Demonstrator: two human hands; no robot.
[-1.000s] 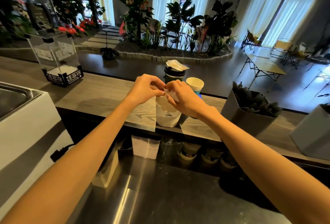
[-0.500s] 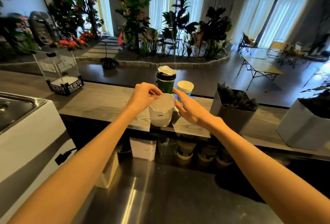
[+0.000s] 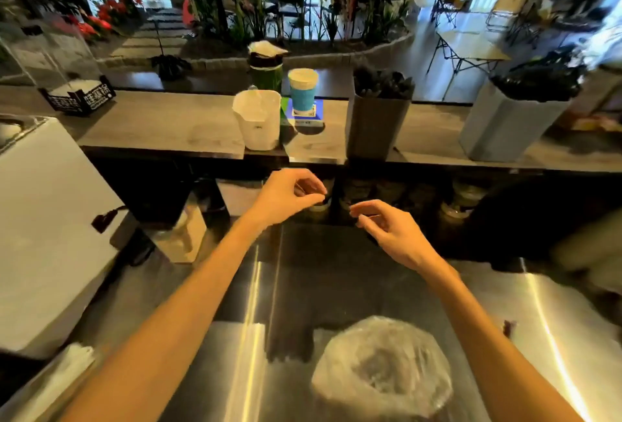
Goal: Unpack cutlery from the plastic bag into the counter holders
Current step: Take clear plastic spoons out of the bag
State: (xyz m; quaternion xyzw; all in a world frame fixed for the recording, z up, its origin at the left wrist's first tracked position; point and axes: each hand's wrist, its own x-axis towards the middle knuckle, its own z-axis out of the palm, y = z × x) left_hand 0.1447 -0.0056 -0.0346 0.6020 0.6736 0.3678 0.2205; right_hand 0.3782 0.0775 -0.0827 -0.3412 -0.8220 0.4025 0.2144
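Clear crumpled plastic bag point(image 3: 382, 367), bunched

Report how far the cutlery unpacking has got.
Done: two grey holders on the counter hold dark cutlery. In hand: nothing; left hand and right hand hover empty. Left: the plastic bag on the steel worktop; its contents are unclear.

Glossy steel worktop point(image 3: 336, 287), crinkled plastic bag point(image 3: 382, 367)

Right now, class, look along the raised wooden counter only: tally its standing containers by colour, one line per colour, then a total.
White container: 1
Green cup: 1
Blue cup: 1
Dark grey holder: 1
Light grey holder: 1
Total: 5
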